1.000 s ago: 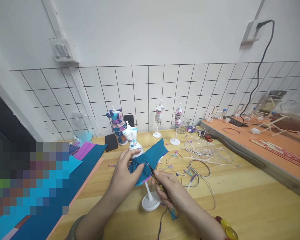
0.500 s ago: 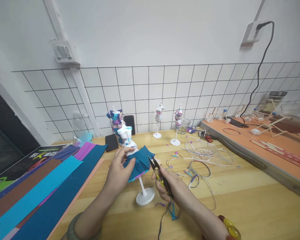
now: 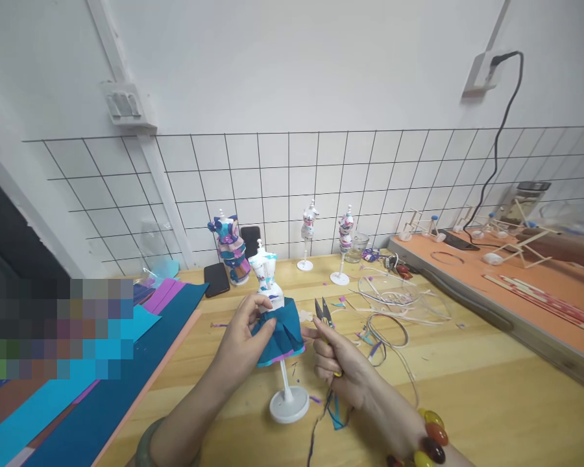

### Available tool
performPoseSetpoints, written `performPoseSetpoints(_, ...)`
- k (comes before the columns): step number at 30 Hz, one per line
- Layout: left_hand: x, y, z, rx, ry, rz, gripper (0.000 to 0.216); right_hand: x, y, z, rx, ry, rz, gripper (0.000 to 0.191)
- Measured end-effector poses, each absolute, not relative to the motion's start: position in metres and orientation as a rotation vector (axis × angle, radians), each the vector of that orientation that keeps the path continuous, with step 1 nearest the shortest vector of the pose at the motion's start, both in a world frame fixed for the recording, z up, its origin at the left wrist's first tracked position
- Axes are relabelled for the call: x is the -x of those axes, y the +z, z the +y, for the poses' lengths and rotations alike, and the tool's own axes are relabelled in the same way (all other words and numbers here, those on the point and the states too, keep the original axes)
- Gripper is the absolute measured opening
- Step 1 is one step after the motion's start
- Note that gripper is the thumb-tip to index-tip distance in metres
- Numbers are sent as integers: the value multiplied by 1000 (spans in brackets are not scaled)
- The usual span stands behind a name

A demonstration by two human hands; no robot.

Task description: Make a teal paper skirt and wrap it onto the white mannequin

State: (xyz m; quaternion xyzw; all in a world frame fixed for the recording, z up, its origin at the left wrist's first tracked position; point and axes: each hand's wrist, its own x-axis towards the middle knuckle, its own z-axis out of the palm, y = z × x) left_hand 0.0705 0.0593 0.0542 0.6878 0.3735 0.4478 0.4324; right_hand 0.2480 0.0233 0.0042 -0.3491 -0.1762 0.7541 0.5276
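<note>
In front of me a small white dress form (image 3: 267, 275) stands on a round base, its bodice patched with blue and purple. Around its waist sits a teal skirt (image 3: 287, 329) with a purple hem. My left hand (image 3: 253, 331) pinches the skirt's upper left edge at the waist. My right hand (image 3: 338, 353) is closed on small scissors (image 3: 324, 311), whose blades point up and stand apart. One finger of that hand reaches to the skirt's right edge; I cannot tell whether it touches.
Behind stand a dressed mannequin (image 3: 231, 250), two more small dress forms, phones (image 3: 217, 279) and a glass cup (image 3: 357, 246). Coloured sheets (image 3: 141, 363) lie left. Scraps and coiled cords (image 3: 389, 327) lie right, beside an orange board (image 3: 525, 285) with stick models. Another person's arm (image 3: 569, 250) rests there.
The dress form has become more upright and its skirt hangs lower. My right hand has moved the scissors right, away from the skirt, with the blades turned upward. My left hand has shifted slightly right.
</note>
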Motion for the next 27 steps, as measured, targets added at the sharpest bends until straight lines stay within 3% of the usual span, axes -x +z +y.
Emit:
performPoseSetpoints(9, -74, 61, 62, -1510, 1190, 890, 33, -249, 0, 24, 899, 2008, -402, 39)
performPoseSetpoints(16, -77, 61, 63, -1440, 1106, 931, 38, -250, 0, 29, 813, 1672, -423, 59)
performPoseSetpoints(27, -75, 58, 68, -1418, 1144, 937, 50, -253, 8, 28, 885, 1346, -573, 54)
